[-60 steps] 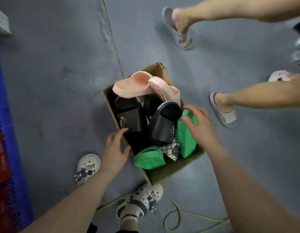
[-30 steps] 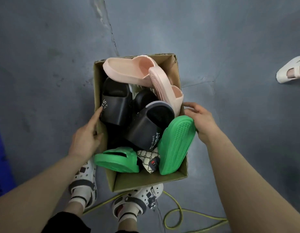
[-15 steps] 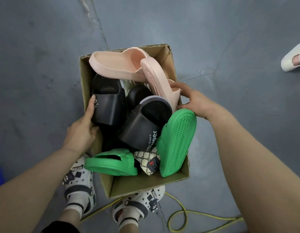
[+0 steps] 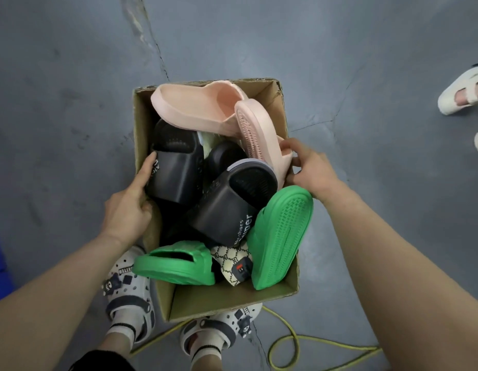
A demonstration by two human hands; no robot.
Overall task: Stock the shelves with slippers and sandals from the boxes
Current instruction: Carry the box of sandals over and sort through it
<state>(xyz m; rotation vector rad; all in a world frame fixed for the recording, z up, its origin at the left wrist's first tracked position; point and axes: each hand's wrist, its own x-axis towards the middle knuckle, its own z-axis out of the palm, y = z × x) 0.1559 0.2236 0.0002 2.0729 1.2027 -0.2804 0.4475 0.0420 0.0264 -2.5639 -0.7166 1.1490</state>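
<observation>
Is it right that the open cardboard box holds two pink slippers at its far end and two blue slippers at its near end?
No. The head view shows the two near-end slippers are green, not blue. The two pink slippers do lie at the far end of the cardboard box.

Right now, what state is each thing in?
box: open, full, held at both side walls.
pink slippers: on top, far end.
black slippers: piled mid-box.
green slippers: near end, one sole out.
left grip: grips left wall.
right grip: grips right wall.
cable: slack on floor.
</observation>
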